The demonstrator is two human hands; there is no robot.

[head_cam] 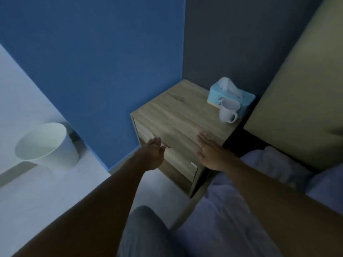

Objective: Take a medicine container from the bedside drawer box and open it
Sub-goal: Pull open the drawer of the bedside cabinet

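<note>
A wooden bedside drawer box (178, 115) stands in the corner between a blue wall and the bed. Its drawers are closed, and no medicine container is in view. My left hand (153, 154) is held open in front of the top drawer's front, fingers apart, holding nothing. My right hand (211, 151) lies flat and open, palm down, over the near right edge of the box's top.
A light blue tissue box (231, 95) and a white mug (228, 111) stand at the back right of the top. A white waste bin (46, 145) sits on the floor at the left. The bed with pale sheets (259, 175) and a beige headboard (306, 101) lies to the right.
</note>
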